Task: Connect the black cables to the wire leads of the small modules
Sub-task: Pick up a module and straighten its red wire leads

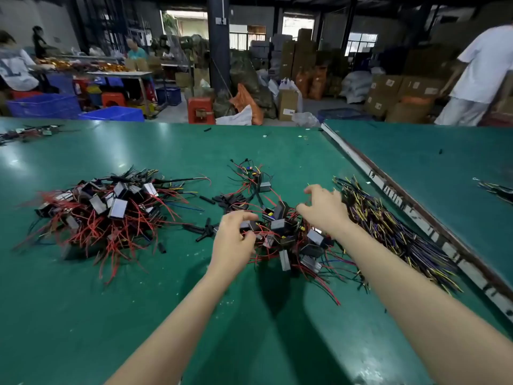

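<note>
Tabletop point(83, 315): green mat, glossy, carrying all items below; a second green surface point(430, 162) adjoins at the right behind a taped edge strip point(394, 201).

Left hand point(231, 243): forearm reaching in from the lower edge; fingers curled down at the left rim of the middle pile, touching its red leads. Whether the grip is grasping a piece cannot be told.

Right hand point(323, 209): forearm from the lower right; fingers bent and spread, hovering over the right side of the middle pile, between it and the cable bundle. Grip released, nothing seen in it.

Middle pile point(291, 240): small grey-and-black modules with red leads, tangled, directly under and between both hands.

Cable bundle point(394, 229): long dark cables with yellow and purple cores, lying diagonally just right of the right hand, along the edge strip.

Black sleeves point(205, 229): short loose pieces, scattered left of the left hand.

Left pile point(111, 209): larger heap of modules with red leads, well apart from the hands.

Far cluster point(252, 176): a few modules and wires beyond the middle pile.

Background: blue crates point(44, 105), stacked cartons point(388, 93), a dark pillar point(218, 51), a person in white point(480, 70) at the right.
</note>
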Tool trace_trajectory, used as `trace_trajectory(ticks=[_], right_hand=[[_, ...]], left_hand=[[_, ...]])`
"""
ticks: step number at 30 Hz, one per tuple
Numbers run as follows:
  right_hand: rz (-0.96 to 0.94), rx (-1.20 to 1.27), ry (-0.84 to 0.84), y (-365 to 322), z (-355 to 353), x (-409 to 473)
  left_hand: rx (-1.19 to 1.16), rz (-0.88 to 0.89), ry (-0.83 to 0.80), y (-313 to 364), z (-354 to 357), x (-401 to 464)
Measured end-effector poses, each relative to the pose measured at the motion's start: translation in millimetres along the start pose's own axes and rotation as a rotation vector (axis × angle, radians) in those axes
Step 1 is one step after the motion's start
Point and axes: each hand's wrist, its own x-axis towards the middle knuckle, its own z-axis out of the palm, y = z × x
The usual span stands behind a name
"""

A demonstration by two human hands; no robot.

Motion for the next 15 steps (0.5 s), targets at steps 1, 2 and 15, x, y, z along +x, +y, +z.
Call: trace_trajectory(ticks=[1,2,15], right_hand=[[0.024,-0.08,-0.09,-1.3,0.0,1.6],[0.018,-0.165,-0.145,-1.7,0.4,2.9],[0.005,0.265,0.069,29.6,6.9,5.1]], left_hand=[[-0.004,0.014,0.047,-1.3,-0.2,2.3],[-0.018,0.002,0.093,1.0,-1.7,4.5],[0.121,0.268,-0.17,-4.1,29.8,26.2]])
